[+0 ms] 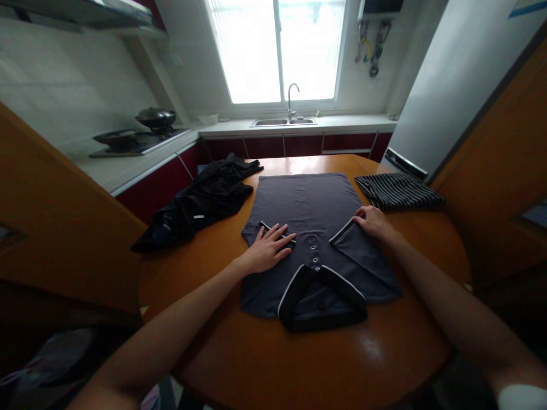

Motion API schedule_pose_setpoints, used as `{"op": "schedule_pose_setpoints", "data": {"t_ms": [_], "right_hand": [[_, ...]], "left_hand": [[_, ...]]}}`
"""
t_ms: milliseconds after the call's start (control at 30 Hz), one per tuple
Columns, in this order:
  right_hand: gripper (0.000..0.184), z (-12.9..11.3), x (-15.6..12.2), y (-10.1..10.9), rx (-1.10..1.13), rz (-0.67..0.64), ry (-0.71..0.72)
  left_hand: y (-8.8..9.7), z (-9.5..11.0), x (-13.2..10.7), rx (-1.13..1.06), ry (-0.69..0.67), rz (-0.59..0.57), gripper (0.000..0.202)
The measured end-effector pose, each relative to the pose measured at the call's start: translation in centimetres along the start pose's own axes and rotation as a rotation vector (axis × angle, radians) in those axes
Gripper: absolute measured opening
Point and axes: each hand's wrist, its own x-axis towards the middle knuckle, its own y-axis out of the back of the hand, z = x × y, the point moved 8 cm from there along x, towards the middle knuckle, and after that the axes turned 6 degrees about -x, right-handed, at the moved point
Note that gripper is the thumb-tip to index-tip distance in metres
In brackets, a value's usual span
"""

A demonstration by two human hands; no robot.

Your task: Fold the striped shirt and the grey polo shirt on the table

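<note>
A dark grey polo shirt point(307, 199) lies front up and spread on the wooden table, its black collar point(322, 319) with white trim toward me. Both short sleeves are turned inward over the body. My left hand point(267, 249) rests flat on the left sleeve, fingers spread, partly covering its white-edged black cuff. At the other side, my right hand point(372, 221) pinches the outer end of the right sleeve's cuff point(342, 231) between thumb and fingers. Several buttons run down the placket point(314, 250) between the hands.
A heap of black clothing point(205, 196) lies at the table's left edge. On the right is a folded black-and-white striped garment point(399, 191). Beyond the wooden table point(239, 364) are a counter with a sink point(277, 122), a stove with pans point(156, 118) and a fridge point(436, 85).
</note>
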Motion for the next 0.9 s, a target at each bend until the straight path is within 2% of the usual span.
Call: {"op": "schedule_pose_setpoints", "data": {"t_ms": [133,300,467,600,700,800,900], "right_hand": [[0.021,0.6,0.2,-0.8,0.098,-0.086,-0.069],[0.021,0.5,0.4,-1.1,0.236,-0.137,-0.016],[0.024,-0.5,0.5,0.4,0.373,-0.043,0.116],[0.030,-0.8,0.5,0.9,0.439,0.033,0.142],[0.030,-0.7,0.4,0.4,0.399,0.048,0.103],[0.025,-1.0,0.0,0.0,0.201,0.035,0.055],[0.030,-2.0,-0.8,1.2,-0.009,0.121,0.051]], "left_hand": [[0.1,0.0,0.0,-0.003,0.011,-0.002,0.053],[0.0,0.0,0.0,-0.001,0.008,-0.005,0.054],[0.0,-0.1,0.1,-0.007,0.001,-0.003,0.054],[0.1,-0.1,0.0,-0.006,-0.003,0.007,0.054],[0.0,0.0,0.0,0.001,-0.001,0.006,0.054],[0.0,-0.1,0.0,0.000,0.001,0.000,0.054],[-0.1,-0.2,0.1,0.001,0.003,-0.005,0.054]]}}
